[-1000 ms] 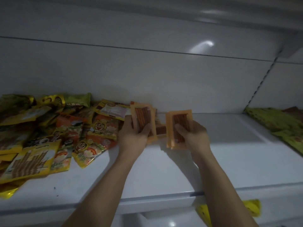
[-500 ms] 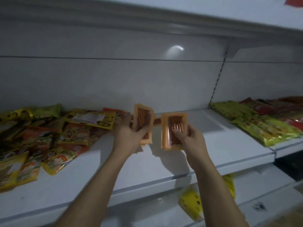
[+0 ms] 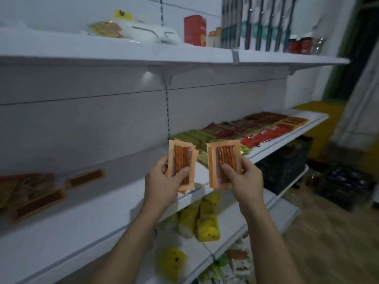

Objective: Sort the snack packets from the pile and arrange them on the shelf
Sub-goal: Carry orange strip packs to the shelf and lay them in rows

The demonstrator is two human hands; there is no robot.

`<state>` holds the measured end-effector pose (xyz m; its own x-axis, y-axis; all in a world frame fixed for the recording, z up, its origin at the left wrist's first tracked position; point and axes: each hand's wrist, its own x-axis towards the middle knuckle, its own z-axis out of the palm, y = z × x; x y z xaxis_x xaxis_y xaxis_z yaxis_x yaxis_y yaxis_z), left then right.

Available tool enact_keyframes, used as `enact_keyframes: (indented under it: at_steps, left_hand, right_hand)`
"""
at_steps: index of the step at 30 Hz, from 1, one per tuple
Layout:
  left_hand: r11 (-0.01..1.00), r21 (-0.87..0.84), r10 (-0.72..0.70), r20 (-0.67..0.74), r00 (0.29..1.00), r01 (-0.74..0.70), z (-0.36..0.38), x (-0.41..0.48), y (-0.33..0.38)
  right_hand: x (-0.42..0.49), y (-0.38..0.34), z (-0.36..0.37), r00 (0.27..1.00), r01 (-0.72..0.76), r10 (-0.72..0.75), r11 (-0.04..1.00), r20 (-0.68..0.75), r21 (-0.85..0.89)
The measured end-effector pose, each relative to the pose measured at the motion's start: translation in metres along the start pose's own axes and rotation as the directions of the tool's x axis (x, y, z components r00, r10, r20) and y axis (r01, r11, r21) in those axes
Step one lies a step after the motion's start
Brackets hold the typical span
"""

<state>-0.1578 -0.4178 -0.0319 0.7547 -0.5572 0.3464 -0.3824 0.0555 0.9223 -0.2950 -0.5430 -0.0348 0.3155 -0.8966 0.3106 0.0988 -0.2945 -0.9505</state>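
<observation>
Orange packets [image 3: 181,160] gripped by left hand [image 3: 162,181] and right hand [image 3: 244,179] above the shelf [image 3: 112,212] edge.

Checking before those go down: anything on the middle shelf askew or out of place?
Yes. Two orange stick packets lie loose and slanted at the left of the shelf, far from the matching orange row at its right end.
</observation>
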Motion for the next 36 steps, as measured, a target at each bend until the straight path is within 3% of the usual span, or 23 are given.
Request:
enact_keyframes:
  at_steps: [13,24,30,36]
  left_hand:
    - [0.992,-0.124,0.065,0.319,0.945,-0.026,0.21,-0.046,0.039]
    - [0.983,-0.182,0.114,0.548,0.828,-0.015,0.338,-0.071,0.054]
    - [0.979,-0.205,0.145,0.617,0.773,-0.019,0.42,-0.052,0.051]
    - [0.969,-0.242,0.128,0.668,0.733,0.052,0.505,-0.013,0.05]
  right_hand:
    - [0.002,0.019,-0.222,0.93,0.002,-0.04,0.995,-0.366,-0.104]
    - [0.001,0.041,-0.33,0.799,-0.104,-0.012,0.982,-0.601,-0.158]
    - [0.041,0.059,-0.379,0.739,-0.135,-0.019,0.975,-0.673,-0.175]
    - [0.118,0.077,-0.409,0.739,-0.183,0.013,0.966,-0.674,-0.183]
